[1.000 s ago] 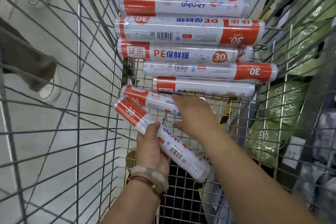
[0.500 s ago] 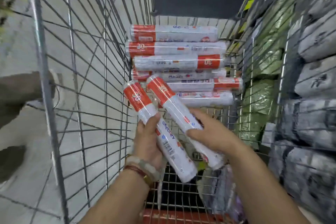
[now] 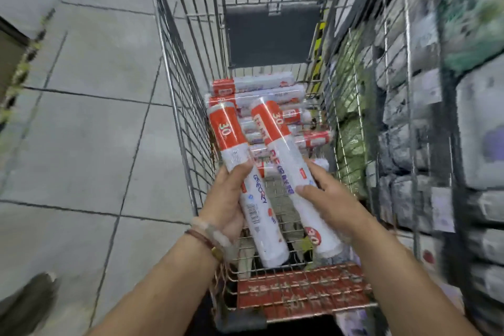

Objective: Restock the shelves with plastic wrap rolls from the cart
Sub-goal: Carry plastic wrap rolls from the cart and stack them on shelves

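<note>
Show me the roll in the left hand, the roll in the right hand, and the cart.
Left roll (image 3: 228, 131), head view, red band.
Right roll (image 3: 272, 128), head view, red band.
Cart (image 3: 272, 41), head view, dark end panel.

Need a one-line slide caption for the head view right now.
Left hand and right hand each hold a plastic wrap roll above the cart.

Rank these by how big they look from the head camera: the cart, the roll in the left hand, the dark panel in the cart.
1. Cart, by far the largest.
2. Dark panel.
3. Roll in the left hand, though nearness to the camera enlarges it.
</note>
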